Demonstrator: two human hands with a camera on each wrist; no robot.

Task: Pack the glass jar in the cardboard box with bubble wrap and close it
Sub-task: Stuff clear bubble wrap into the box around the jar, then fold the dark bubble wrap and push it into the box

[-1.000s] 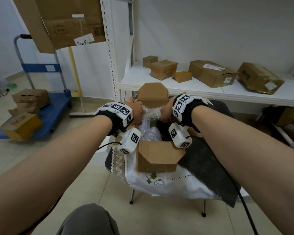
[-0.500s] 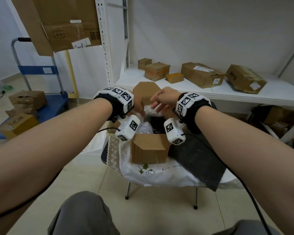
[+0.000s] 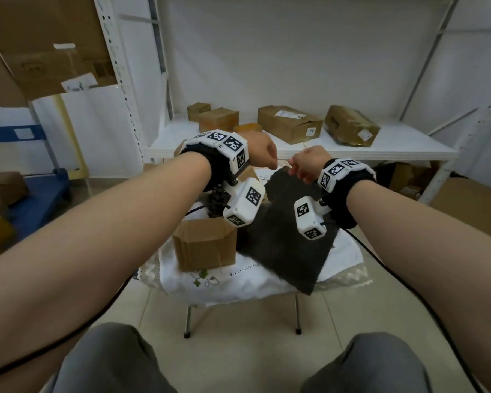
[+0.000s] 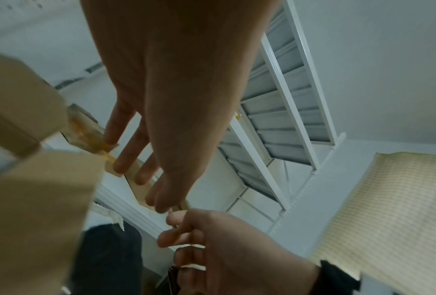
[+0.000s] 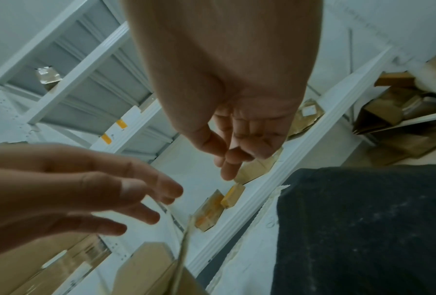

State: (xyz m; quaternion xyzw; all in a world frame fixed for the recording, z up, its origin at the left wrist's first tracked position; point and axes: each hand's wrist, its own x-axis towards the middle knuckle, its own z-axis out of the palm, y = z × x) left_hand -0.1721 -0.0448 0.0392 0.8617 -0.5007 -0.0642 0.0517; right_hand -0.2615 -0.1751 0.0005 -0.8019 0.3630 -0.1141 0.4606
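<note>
The brown cardboard box [image 3: 204,245] stands on a cloth-covered stool, and its top is hidden behind my left wrist camera. The jar and the bubble wrap do not show clearly in any view. Both hands hover close together above and behind the box. My left hand [image 3: 262,153] pinches a thin pale twine [image 5: 184,239] between thumb and forefinger, its other fingers loosely spread. The twine runs down toward the box [image 5: 146,269]. My right hand [image 3: 305,163] pinches the same twine with its fingers curled [image 4: 176,235].
A black mat [image 3: 289,236] lies on the white cloth [image 3: 238,282] right of the box. Behind is a white shelf [image 3: 394,146] with several cardboard parcels [image 3: 289,123]. A blue trolley [image 3: 37,194] stands at left. My knees show at the bottom.
Both hands have let go of the bubble-wrapped bundle at the box opening and risen above it; they now pinch a thin twine between them. The head view has shifted, so the box sits lower left.
</note>
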